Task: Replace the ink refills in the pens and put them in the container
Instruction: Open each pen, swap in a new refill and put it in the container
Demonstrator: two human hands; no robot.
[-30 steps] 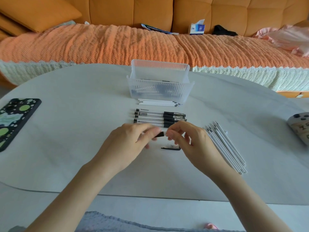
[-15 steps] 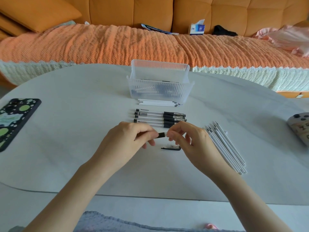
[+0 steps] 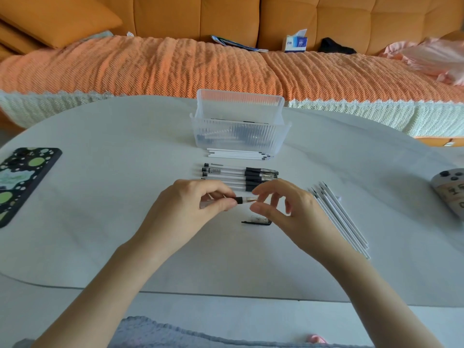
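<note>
My left hand (image 3: 190,209) grips a clear pen (image 3: 242,199) with a black grip section, its tip pointing right. My right hand (image 3: 288,212) hovers just past the tip, index finger above and thumb below, with a gap around the point. A pen cap (image 3: 257,220) lies on the table under my right hand. Several more pens (image 3: 238,175) lie in a row behind my hands. White refills (image 3: 237,154) sit against the clear ribbed container (image 3: 241,136), which holds some pens. Another bunch of white refills (image 3: 339,217) lies to the right.
A phone (image 3: 22,182) in a black dotted case lies at the table's left edge, and a grey controller (image 3: 452,192) at the right edge. Beyond the white oval table (image 3: 113,222) stands an orange sofa with a tissue box and clothes.
My right hand has let go of the pen's front end and its fingers have spread, so the tip now shows. My left hand keeps its hold on the barrel.
</note>
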